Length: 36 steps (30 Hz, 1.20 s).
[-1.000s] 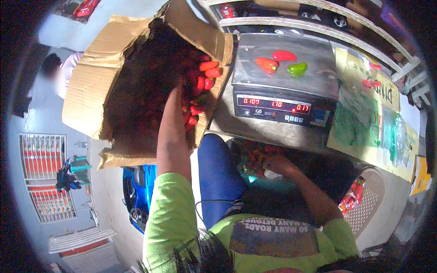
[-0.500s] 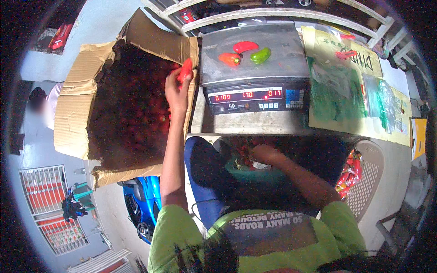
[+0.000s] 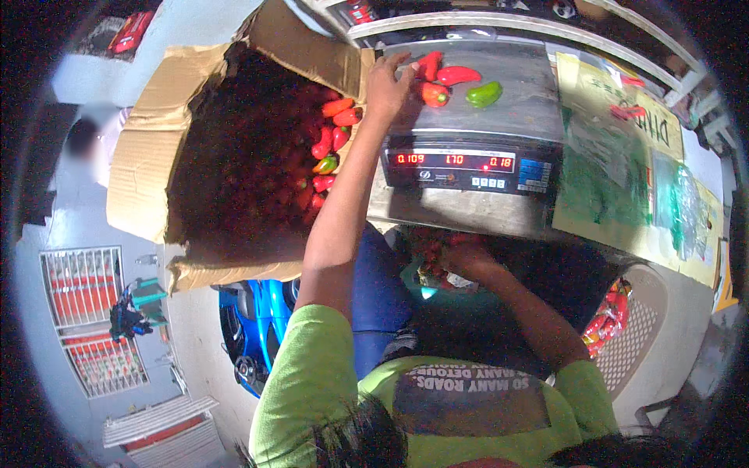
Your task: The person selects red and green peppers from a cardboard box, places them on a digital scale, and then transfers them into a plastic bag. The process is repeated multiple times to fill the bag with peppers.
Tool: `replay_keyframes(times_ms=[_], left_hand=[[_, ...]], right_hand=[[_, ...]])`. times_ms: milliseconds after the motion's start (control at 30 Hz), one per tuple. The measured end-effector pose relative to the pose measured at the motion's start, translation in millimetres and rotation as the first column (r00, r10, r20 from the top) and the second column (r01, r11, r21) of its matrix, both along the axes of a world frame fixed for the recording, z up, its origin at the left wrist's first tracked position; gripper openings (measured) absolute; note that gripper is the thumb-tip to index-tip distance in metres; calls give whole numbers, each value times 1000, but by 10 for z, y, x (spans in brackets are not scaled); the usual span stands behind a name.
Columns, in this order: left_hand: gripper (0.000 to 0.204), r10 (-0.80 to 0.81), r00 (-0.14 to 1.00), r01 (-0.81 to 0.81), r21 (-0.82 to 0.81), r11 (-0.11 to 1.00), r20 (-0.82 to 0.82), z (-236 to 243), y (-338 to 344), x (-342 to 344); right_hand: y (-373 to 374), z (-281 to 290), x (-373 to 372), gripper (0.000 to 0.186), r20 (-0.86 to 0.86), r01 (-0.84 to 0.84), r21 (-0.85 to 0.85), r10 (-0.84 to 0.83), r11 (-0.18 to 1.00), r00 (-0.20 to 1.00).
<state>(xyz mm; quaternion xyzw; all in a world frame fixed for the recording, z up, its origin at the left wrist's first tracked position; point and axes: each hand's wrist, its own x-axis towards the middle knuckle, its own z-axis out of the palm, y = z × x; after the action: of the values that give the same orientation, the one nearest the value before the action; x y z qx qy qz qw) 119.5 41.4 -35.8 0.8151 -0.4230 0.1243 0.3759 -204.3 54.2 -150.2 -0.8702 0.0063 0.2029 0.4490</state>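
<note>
My left hand (image 3: 390, 86) is at the scale's (image 3: 507, 125) top left corner, fingers closed round a red pepper (image 3: 428, 66) that touches the metal top. Beside it lie a second red pepper (image 3: 459, 76), an orange-red one (image 3: 434, 96) and a green one (image 3: 484, 94). To the left, an open cardboard box (image 3: 140, 156) holds several peppers (image 3: 339, 136), most in shadow. My right hand (image 3: 470, 260) is down under the table edge among reddish items (image 3: 429, 257) in a shadowed container, its fingers hidden.
Plastic bags (image 3: 601, 171) lie on yellow card right of the scale. A white railing (image 3: 523, 31) runs behind. Below stand a blue vehicle (image 3: 257, 335) and a plastic chair (image 3: 624, 351) with red packets. A blurred person (image 3: 86, 140) is at the far left.
My left hand has moved from inside the box up and right onto the scale, bringing a red pepper. The lit display reading has risen slightly. My right hand stays below the table edge.
</note>
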Motion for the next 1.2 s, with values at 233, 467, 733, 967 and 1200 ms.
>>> replay_keyframes(times_ms=[233,467,733,967,1200], left_hand=[[20,139,987,-145,-77,986,-78,141,946,-410],[17,519,849,-529,149,835,104,78,1831,-110],[40,803,596,-612,658,439,19,-63,2453,540],[39,795,602,-604,605,518,-80,101,2457,648],[39,779,615,-592,579,560,-125,280,2227,708]], right_hand=[[-35,499,55,49,-304,25,33,-14,999,953],[-36,555,50,44,-301,-4,99,34,995,953],[4,-81,40,20,-280,-263,-42,242,964,929],[15,-267,-27,21,-86,39,-4,-39,999,996],[-59,249,16,18,-86,-103,59,108,993,990]])
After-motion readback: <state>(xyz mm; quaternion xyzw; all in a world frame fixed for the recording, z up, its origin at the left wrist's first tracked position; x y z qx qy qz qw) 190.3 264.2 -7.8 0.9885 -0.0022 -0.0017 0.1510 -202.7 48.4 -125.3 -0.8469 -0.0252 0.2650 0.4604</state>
